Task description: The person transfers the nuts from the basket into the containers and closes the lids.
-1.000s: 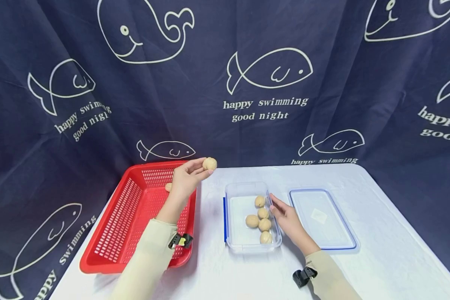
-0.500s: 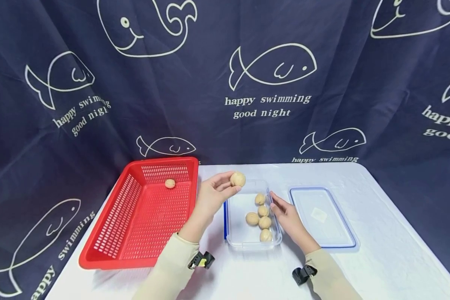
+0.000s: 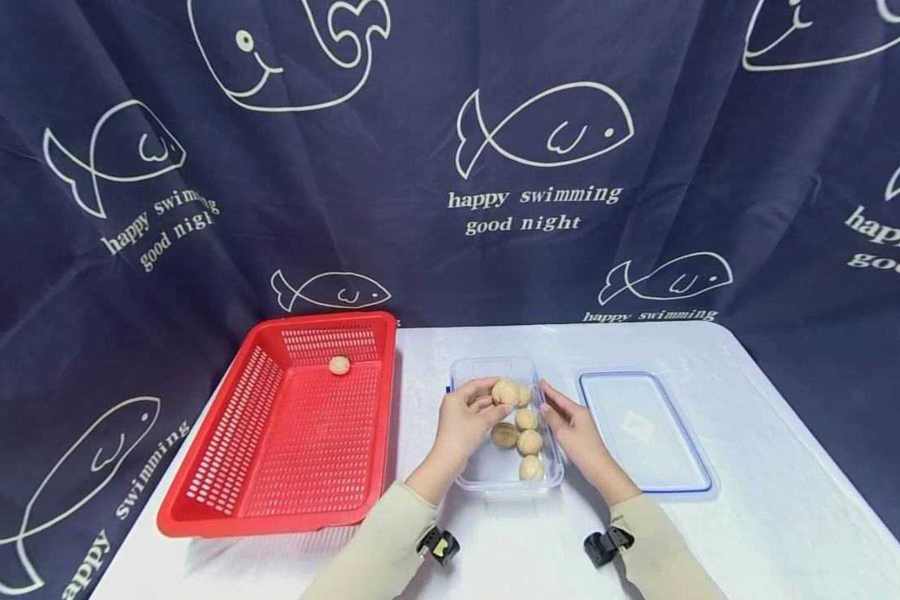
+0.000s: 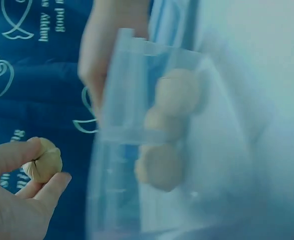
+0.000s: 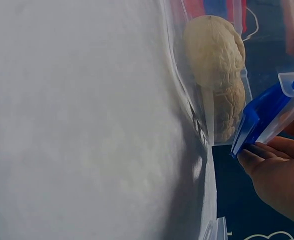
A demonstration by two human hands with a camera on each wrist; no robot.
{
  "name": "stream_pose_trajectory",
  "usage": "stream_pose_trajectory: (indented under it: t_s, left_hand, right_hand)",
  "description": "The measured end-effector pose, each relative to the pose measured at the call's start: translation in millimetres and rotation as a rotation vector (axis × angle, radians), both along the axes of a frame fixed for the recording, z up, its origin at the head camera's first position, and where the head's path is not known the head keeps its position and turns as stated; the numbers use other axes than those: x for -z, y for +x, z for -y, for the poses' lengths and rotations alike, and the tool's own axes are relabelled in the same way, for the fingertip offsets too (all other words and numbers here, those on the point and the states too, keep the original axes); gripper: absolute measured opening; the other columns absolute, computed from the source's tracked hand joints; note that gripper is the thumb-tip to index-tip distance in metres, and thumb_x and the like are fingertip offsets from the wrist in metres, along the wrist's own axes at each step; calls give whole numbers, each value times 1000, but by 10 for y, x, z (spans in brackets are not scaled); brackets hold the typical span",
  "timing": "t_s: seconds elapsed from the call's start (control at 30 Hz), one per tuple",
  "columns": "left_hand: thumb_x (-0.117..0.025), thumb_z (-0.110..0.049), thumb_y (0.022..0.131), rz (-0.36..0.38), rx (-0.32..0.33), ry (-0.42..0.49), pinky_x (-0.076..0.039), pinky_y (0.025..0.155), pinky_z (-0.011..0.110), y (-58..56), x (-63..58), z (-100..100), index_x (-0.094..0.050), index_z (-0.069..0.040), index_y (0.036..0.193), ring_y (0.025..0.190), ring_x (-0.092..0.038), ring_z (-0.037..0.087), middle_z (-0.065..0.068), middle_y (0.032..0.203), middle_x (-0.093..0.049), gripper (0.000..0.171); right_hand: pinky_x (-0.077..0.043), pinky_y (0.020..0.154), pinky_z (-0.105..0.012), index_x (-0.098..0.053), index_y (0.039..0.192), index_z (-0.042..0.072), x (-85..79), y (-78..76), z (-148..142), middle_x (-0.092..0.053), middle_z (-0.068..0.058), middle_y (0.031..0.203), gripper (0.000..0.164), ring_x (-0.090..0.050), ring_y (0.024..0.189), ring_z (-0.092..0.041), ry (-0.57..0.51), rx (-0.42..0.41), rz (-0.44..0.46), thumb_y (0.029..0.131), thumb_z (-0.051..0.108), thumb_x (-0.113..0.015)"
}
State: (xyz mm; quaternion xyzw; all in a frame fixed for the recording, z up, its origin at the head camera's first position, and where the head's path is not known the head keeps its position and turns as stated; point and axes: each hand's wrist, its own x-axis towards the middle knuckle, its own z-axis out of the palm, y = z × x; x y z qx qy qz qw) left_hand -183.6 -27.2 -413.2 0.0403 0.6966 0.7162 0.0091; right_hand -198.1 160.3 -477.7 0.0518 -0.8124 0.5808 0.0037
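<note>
My left hand (image 3: 461,421) pinches a walnut (image 3: 506,392) between thumb and fingers, over the left part of a clear plastic food box (image 3: 487,486). Inside the box lie several walnuts (image 3: 529,442), mostly along its right side. The left wrist view shows the pinched walnut (image 4: 45,161) up at rim level, apart from the others. My right hand (image 3: 581,433) grips the box's right wall. In the right wrist view its fingers (image 5: 267,155) lie against the blue clip flap (image 5: 267,112), with the thumb on the wall's other side, partly cut off.
A red slotted plastic basket (image 3: 172,518) stands at the left with one walnut (image 3: 339,365) near its back. To the right of the box lies its clear lid (image 3: 645,462) with a blue seal. A dark printed curtain (image 3: 420,275) hangs behind the white-covered table (image 3: 765,450).
My left hand has carried the walnut from above the red basket's right edge rightward and down over the box. The right hand has stayed at the box's wall.
</note>
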Motion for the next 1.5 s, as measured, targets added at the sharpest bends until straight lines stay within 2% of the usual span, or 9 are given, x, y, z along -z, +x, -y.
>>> stream_pose_trajectory:
  t_s: [0.1,0.2,0.7,1.0,1.27,1.4,1.5]
  left_hand:
    - [-70,13,78,13,-29,-12,-55,81,24,-54,110,-68,-60,12,116,104,-65,35,26,112,-65,39]
    - [-71,12,77,5,-57,-33,-55,81,24,-159,310,-129,-61,11,116,103,-65,32,23,111,-65,40]
    - [-71,14,75,58,-182,-145,-56,75,22,-264,531,-316,-62,10,111,91,-66,23,17,100,-67,37]
    - [-71,12,74,53,-233,-261,-56,77,25,-290,556,-324,-63,7,108,91,-66,23,17,101,-67,35]
    - [-73,4,77,3,-253,-493,-55,78,30,-297,593,-309,-65,4,105,88,-65,23,14,95,-69,29]
    - [-74,1,77,-44,-255,-586,-54,79,35,-295,606,-305,-66,3,104,87,-65,27,14,93,-69,28]
    - [-73,1,76,-55,-247,-617,-54,83,37,-291,610,-300,-66,4,105,91,-65,31,16,96,-69,30]
  right_hand:
    - [-29,109,-32,-37,145,1,12,-9,6,-34,-17,150,47,-35,137,-32,-5,-5,5,101,11,-48]
    - [-29,109,-32,-36,145,1,23,-16,10,-34,-17,150,47,-34,137,-33,-11,-9,4,101,11,-47]
    - [-32,108,-33,-38,145,2,35,7,-2,-36,-18,149,47,-37,135,-33,4,17,7,100,9,-49]
    - [-32,108,-34,-39,145,3,-3,8,-8,-38,-17,148,46,-38,135,-33,5,18,1,100,11,-49]
    - [-30,109,-33,-39,144,2,-8,24,11,-37,-18,148,46,-37,136,-33,5,17,-3,101,11,-49]
    - [-30,109,-32,-39,145,2,-14,18,18,-37,-17,149,46,-36,136,-32,-9,17,1,100,11,-49]
    - [-30,109,-31,-39,145,3,-13,10,25,-37,-17,149,46,-36,136,-31,-18,23,9,100,11,-50]
